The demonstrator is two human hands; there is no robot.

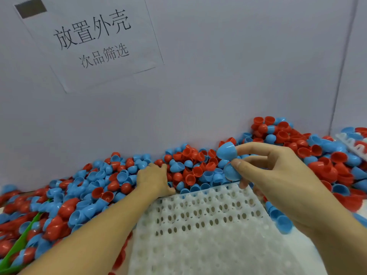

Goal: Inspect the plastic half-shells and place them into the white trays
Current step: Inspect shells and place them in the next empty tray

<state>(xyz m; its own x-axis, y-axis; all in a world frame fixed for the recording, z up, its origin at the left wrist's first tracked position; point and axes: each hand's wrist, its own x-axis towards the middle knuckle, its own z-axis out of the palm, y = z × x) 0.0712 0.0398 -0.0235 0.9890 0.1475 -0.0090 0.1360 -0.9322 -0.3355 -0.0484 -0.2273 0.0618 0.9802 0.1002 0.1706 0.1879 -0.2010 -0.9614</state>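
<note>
While left fingers [158, 168] dig curled into the shell pile [111, 181], right fingers [250, 148] pinch two blue half-shells [226, 150].

Two white trays [208, 225], one paper sign [93, 40], two hands, and red and blue half-shells [111, 179] beyond counting.

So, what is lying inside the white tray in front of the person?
The white tray shows only empty sockets; no half-shells sit in them. The right hand and left forearm cover its edges, so those sockets cannot be seen.
</note>
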